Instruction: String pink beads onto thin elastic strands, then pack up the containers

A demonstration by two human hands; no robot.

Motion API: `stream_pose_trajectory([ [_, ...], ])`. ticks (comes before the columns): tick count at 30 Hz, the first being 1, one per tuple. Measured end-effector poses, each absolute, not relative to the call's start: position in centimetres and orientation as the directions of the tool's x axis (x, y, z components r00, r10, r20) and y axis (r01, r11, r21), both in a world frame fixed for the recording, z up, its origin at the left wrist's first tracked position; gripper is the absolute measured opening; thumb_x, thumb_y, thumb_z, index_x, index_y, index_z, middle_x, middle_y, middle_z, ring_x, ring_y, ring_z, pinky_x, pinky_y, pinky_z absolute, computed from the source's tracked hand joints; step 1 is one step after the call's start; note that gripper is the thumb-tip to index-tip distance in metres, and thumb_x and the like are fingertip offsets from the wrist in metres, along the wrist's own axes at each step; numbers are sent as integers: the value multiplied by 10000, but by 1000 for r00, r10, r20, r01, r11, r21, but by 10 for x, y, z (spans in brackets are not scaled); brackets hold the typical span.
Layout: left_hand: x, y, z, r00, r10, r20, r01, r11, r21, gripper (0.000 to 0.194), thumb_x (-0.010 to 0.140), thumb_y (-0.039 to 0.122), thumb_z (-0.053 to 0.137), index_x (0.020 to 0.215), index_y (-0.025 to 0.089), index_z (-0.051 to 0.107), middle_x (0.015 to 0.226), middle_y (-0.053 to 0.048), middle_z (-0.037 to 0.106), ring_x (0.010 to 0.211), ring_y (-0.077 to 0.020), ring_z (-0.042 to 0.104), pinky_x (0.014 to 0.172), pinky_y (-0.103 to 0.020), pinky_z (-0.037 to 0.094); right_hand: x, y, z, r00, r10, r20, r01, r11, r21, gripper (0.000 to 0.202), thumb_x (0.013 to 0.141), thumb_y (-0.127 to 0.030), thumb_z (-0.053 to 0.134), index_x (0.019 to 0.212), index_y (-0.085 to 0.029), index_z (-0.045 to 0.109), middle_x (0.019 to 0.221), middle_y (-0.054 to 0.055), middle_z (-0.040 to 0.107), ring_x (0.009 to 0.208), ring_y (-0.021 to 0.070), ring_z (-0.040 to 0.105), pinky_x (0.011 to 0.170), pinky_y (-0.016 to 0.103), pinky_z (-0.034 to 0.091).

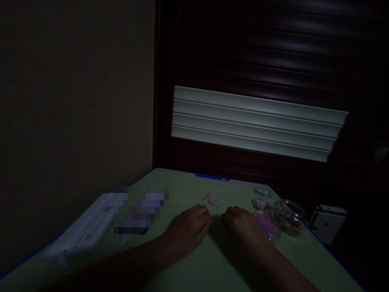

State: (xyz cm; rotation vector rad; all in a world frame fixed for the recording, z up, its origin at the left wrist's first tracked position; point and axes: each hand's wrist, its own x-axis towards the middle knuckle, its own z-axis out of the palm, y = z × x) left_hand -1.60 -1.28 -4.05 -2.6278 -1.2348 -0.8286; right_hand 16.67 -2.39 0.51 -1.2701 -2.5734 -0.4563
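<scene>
Your hands, head view. Left hand (pixel 191 225) and right hand (pixel 243 225) face each other low over the worktop (pixel 179 188), a narrow gap between them, the fingers of both curled inward. Whether anything thin is pinched in the fingertips, you cannot tell in this dim light.

Just beyond the gap, on the worktop, lies the pink bundle (pixel 209 198), loose and strand-like, a pale end trailing to the right; neither of your hands visibly touches it. Expect it to be very light and probably soft, shifting at a brush rather than resisting. Your surest hold is presumably the denser left part, between thumb and one fingertip; the trailing end looks too thin to give much purchase.

Beside your right hand, and partly hidden by it, sits the jar of pink pieces (pixel 267 228); contact cannot be made out. To its right is the jar of coloured bands (pixel 290 224), with the small round container (pixel 260 204) and the clear lid (pixel 262 192) farther back. You may judge the jar walls stiff, smooth and somewhat slippery: grasp around the body, not by the rim. The bands inside look light and springy, best lifted singly by fingertip.
</scene>
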Motion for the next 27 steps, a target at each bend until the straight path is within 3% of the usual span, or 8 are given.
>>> stream_pose_trajectory([
  [11, -24, 3, -43, 350, 800, 487, 795, -529, 298, 159, 840, 170, 434, 794, 193, 585, 808, -8, 537, 765, -136, 513, 703, -226, 386, 161, -21, -7, -608, 766, 208, 793, 573, 206, 172, 780, -71, 483, 858, -148, 616, 854, 72, 608, 779, 163, 543, 664, 248, 352],
  [20, -34, 34, -42, 333, 846, 416, 842, -465, 272, 182, 812, 155, 433, 712, 164, 584, 766, -29, 569, 705, -134, 540, 649, -213, 391, 159, -21, -10, -648, 723, 239, 761, 609, 224, 163, 770, -76, 490, 843, -158, 610, 816, 62, 621, 732, 181, 549, 642, 279, 361],
  [27, -22, 56, -41, 259, 870, 420, 891, -383, 245, 182, 838, 171, 413, 791, 157, 588, 865, -59, 576, 811, -161, 566, 740, -246, 405, 161, -23, -6, -640, 730, 239, 768, 603, 214, 155, 772, -72, 487, 820, -149, 613, 822, 64, 616, 739, 174, 547, 667, 277, 364],
])
